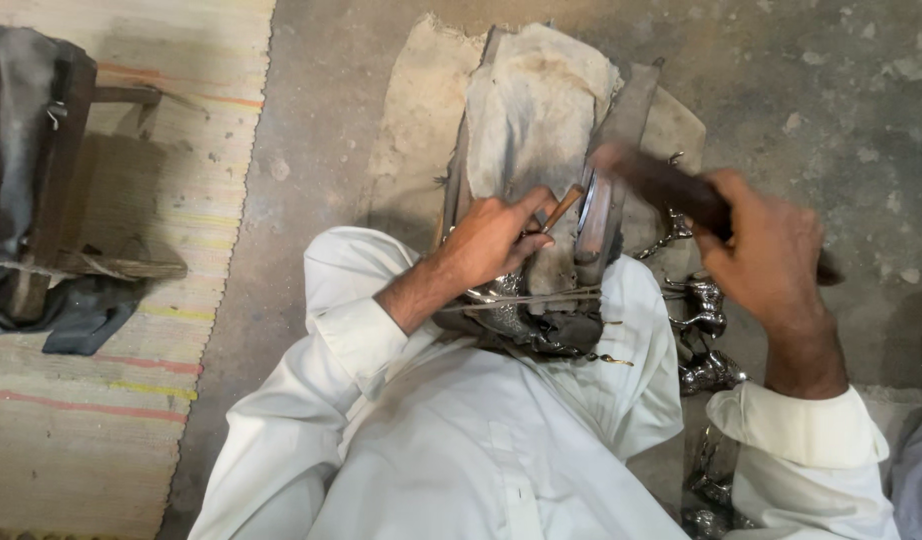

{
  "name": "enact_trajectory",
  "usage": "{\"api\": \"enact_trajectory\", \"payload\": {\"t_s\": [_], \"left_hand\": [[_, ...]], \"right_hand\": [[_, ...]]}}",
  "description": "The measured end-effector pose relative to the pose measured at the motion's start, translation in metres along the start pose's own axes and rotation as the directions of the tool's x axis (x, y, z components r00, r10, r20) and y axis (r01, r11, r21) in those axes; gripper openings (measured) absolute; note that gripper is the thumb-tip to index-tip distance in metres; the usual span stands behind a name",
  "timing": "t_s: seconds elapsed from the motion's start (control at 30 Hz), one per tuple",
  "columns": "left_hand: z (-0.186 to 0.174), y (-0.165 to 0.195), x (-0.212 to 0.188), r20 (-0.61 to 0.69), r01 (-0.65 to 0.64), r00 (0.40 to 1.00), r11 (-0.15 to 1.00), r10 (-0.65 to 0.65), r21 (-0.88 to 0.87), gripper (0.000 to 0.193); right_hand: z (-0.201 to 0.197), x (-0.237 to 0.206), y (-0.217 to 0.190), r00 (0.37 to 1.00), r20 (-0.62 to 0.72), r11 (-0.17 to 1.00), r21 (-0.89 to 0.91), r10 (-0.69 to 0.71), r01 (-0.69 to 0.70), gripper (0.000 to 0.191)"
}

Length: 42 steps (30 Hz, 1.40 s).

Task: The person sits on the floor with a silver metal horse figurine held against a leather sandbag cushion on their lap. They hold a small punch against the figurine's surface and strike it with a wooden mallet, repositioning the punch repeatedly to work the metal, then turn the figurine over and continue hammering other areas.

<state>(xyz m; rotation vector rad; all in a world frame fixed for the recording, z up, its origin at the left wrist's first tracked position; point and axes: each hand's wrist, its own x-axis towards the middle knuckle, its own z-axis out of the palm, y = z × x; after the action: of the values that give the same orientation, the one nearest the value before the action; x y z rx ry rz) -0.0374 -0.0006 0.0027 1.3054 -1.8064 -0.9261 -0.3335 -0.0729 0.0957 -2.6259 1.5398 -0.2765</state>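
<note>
Hands work low over the person's lap, both sleeves white and pushed back from the wrists. The left hand (pixel 496 238) reaches forward from about seven o'clock, its fingers pinched shut on a thin punch (pixel 561 210) with a brownish shank, tilted so its tip points toward one o'clock. The right hand (pixel 766 255) is raised at three o'clock, wrist cocked, fist closed around a dark hammer (pixel 661 183) whose head is blurred. Under the punch lies a silvery metal piece (pixel 501 290), touching the left palm and resting against a grey cloth-wrapped block (pixel 536 110) that stretches toward twelve o'clock. A dark upright bar (pixel 596 215) stands just beside the punch, between the two hands. Small silvery figurines (pixel 706 340) cluster on the concrete floor (pixel 831 100) at four o'clock, partly hidden by the right forearm. A striped mat (pixel 111 400) and a wooden stool (pixel 56 170) sit at nine o'clock.
</note>
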Motion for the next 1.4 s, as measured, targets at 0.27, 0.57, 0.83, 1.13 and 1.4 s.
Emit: {"api": "enact_trajectory", "payload": {"t_s": [0.27, 0.57, 0.83, 1.13, 1.4], "left_hand": [[0.006, -0.007, -0.002, -0.078, -0.11, 0.991, 0.994, 0.11, 0.003, 0.034], [-0.012, -0.011, 0.001, -0.124, 0.003, 0.992, 0.982, -0.027, -0.189, 0.033], [-0.015, 0.003, 0.02, 0.114, -0.189, 0.976, 0.982, 0.185, 0.018, 0.039], [-0.01, 0.01, 0.016, 0.161, -0.108, 0.984, 0.976, 0.078, 0.19, 0.041], [0.004, 0.007, 0.039, 0.232, -0.259, 0.951, 0.933, 0.203, 0.248, 0.043]], "right_hand": [[-0.005, 0.01, -0.014, 0.996, 0.072, 0.998, 0.013, 0.056, -0.057, 0.038], [0.012, -0.01, 0.006, 0.957, 0.253, 0.987, 0.039, 0.144, -0.158, 0.04], [0.068, -0.035, 0.025, 0.955, 0.251, 0.8, 0.535, 0.158, -0.273, 0.054], [0.068, -0.043, 0.008, 0.977, -0.035, 0.799, 0.582, 0.212, -0.153, 0.037], [0.036, -0.052, 0.015, 0.98, 0.087, 0.973, 0.129, 0.178, -0.189, 0.035]]}}
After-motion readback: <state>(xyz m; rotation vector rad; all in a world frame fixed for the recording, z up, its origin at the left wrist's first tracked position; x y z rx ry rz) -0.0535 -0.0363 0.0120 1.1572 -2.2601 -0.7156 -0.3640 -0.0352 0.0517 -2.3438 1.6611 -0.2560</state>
